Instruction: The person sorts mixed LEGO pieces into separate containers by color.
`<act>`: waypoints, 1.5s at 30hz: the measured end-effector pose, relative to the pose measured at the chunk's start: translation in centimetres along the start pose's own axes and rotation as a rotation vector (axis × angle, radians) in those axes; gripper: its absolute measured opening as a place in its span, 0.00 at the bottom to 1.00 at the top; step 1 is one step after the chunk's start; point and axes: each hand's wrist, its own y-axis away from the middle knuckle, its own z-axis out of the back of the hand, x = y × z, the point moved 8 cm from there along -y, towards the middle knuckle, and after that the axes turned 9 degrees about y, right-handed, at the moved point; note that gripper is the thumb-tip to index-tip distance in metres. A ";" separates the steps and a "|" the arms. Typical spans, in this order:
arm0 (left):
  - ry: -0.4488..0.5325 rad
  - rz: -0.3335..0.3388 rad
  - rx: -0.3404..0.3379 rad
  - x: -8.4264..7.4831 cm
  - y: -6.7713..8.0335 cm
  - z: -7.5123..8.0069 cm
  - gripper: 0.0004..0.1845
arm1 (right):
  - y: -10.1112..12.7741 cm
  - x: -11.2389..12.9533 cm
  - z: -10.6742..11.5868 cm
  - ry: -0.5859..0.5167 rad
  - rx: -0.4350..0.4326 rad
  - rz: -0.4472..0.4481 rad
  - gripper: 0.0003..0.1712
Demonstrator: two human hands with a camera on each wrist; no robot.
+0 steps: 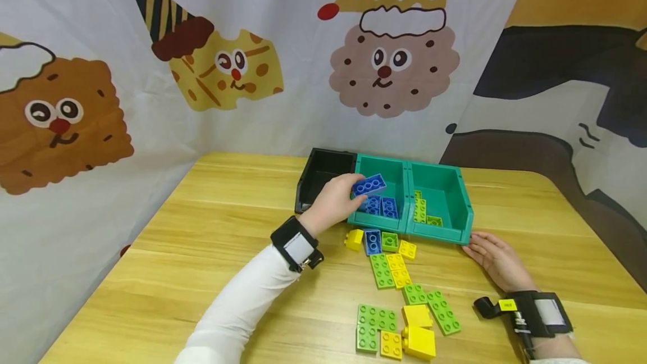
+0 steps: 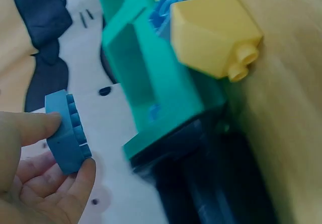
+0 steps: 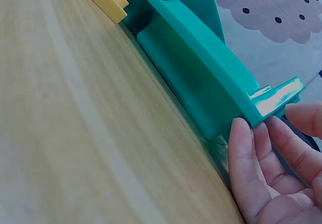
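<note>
My left hand [image 1: 331, 202] pinches a blue building brick [image 1: 369, 185] over the middle green bin [image 1: 380, 159]. In the left wrist view, thumb and fingers grip the same brick [image 2: 64, 133], its studs facing sideways. More blue bricks [image 1: 389, 206] lie inside that bin. Lime bricks [image 1: 420, 209] sit along the left side of the right green bin [image 1: 438, 233]. At this bin's front right corner rests my right hand [image 1: 497, 260]. The right wrist view shows its extended fingertips touching the corner from below, the thumb [image 3: 304, 118] held apart.
A black bin [image 1: 323, 170] adjoins the green ones on the left. In front of the bins lie a yellow brick [image 1: 354, 239], a blue brick [image 1: 373, 242] and several lime and yellow bricks. Nearer me is a cluster with a large yellow block [image 1: 420, 343]. A printed cloth [image 1: 298, 100] hangs behind the table.
</note>
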 end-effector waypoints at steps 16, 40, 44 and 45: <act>-0.314 -0.058 0.155 -0.2 -3.9 -4.4 0.21 | -0.1 0.0 0.0 0.000 0.005 -0.004 0.18; -0.462 -0.032 0.213 -0.4 -4.2 -6.7 0.16 | 0.0 0.3 -0.4 -0.059 0.045 0.025 0.20; -0.479 -0.017 0.225 -0.2 -4.2 -7.0 0.21 | 0.1 0.3 -0.5 -0.073 0.058 0.029 0.20; -0.494 -0.013 0.233 -0.2 -4.2 -7.1 0.22 | 0.1 0.3 -0.5 -0.074 0.061 0.032 0.20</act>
